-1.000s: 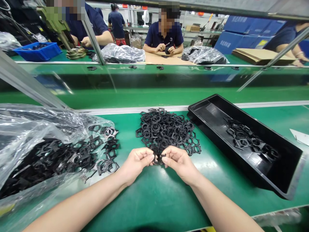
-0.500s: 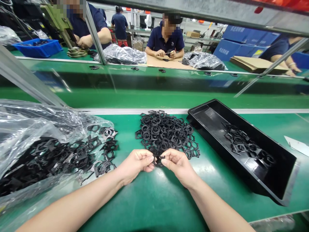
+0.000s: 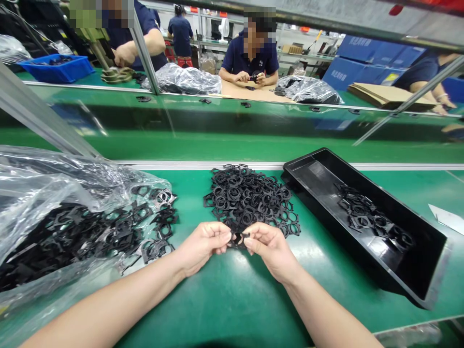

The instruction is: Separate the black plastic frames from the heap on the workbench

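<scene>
Between my two hands, just in front of a heap of parts, is a small black ring-shaped plastic part. My left hand pinches its left edge between thumb and fingers. At the opposite edge, my right hand is closed on it the same way. The part's round hole shows between the fingertips, while its sides are covered by them. Right behind the hands lies the heap of black ring-shaped parts on the green tabletop.
An open clear plastic bag spills similar black parts at left. On the right, a long black tray holds several parts. Beyond a metal rail, a green conveyor belt crosses the view. Co-workers are behind it.
The ring-shaped part has turned a little, so its hole faces the camera more openly. Both hands stay in nearly the same place, and the camera view has shifted slightly.
</scene>
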Available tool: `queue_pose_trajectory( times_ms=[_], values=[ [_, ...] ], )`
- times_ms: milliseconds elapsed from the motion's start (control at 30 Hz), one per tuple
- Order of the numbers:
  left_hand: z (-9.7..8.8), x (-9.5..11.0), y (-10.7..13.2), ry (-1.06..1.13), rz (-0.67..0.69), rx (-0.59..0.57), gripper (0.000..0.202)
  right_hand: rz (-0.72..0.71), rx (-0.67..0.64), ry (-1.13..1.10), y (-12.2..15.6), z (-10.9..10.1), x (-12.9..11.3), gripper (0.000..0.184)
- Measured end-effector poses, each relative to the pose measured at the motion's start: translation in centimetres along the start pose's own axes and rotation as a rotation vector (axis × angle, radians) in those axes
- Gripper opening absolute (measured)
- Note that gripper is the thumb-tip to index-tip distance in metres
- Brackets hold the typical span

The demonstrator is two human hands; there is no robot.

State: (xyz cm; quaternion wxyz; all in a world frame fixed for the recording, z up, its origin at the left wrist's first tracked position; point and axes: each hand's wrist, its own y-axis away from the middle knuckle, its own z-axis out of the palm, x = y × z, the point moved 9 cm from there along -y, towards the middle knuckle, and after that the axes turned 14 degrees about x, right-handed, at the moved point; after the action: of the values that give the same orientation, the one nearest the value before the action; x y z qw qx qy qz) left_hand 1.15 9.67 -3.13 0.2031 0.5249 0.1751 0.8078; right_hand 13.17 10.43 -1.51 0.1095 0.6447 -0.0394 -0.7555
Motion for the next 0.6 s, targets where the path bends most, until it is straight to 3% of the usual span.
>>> queue_pose_trajectory(
  times_ms=[200, 333, 400, 533, 600],
  values=[
    [1.7, -1.5, 1.4, 0.128, -0.217, -0.201, 0.028, 0.135, -0.072, -0.204, 0.5, 1.2, 0.5, 0.021],
    [2.6, -1.6, 2.3, 0.176, -0.235, -0.294, 0.03, 0.215, -0.147, -0.253, 0.9, 2.0, 1.0, 0.022],
    [2.4, -1.3, 2.1, 0.127, -0.181, -0.285, 0.028, 0.156, -0.116, -0.203, 0.7, 1.5, 0.7, 0.02],
    [1.0, -0.2, 0.7, -0.027, 0.003, -0.127, 0.021, -0.03, -0.011, -0.033, 0.1, 0.0, -0.4, 0.015],
    [0.6, -0.2, 0.3, -0.034, 0.012, -0.092, 0.022, -0.04, -0.014, 0.0, -0.1, -0.1, -0.3, 0.015]
  ],
)
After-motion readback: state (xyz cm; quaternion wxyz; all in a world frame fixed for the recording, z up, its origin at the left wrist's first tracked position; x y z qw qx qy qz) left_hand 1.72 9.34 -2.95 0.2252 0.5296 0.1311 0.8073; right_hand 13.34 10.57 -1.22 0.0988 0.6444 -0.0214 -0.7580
